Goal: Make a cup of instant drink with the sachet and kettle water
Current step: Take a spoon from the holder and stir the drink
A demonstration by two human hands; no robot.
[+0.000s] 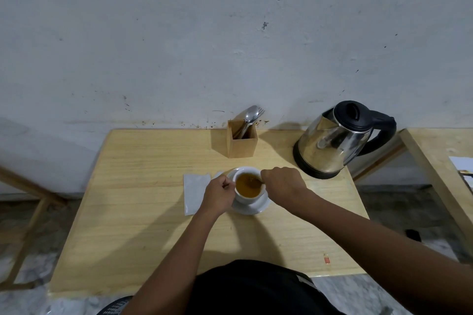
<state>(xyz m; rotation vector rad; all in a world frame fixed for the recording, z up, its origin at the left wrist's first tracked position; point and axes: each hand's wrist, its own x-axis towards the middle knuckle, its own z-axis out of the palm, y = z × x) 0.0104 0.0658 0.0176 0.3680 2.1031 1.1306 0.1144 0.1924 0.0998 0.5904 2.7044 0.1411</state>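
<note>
A white cup (246, 199) full of brown drink (248, 186) stands on a white saucer (258, 208) near the middle of the wooden table (153, 212). My left hand (219, 195) grips the cup's left side. My right hand (282, 184) is closed on a spoon (256, 181) whose bowl dips into the drink; its handle is hidden in my fist. A flat silvery sachet (195, 193) lies on the table just left of the cup, partly under my left hand. The steel kettle (337, 139) with a black lid and handle stands at the back right.
A wooden cutlery box (242, 139) holding spoons and a fork stands against the wall behind the cup. A second wooden table (435, 161) adjoins on the right. A small red scrap (326, 260) lies near the table's front edge.
</note>
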